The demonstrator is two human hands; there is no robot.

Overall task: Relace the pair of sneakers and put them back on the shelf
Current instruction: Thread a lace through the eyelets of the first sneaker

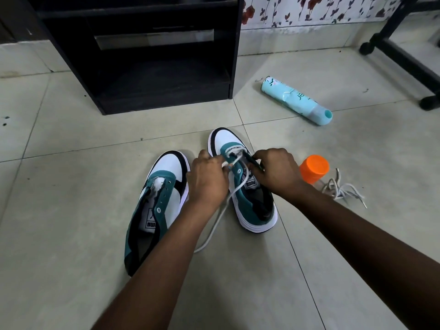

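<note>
Two teal, white and black sneakers stand on the tiled floor, toes pointing away from me. The left sneaker (154,206) has no lace in its eyelets. The right sneaker (247,201) carries a white lace (220,214) across its lowest eyelets, with a long end trailing toward me over the floor. My left hand (207,178) pinches the lace at the left eyelet row. My right hand (276,171) holds the right eyelet flap, fingers curled on it. A second loose white lace (342,190) lies bunched on the floor to the right.
A black shelf unit (152,55) stands ahead with an open bottom compartment. A turquoise spray can (295,100) lies on its side at the right. An orange-capped container (313,169) sits beside my right hand. Black furniture legs (404,55) cross the far right.
</note>
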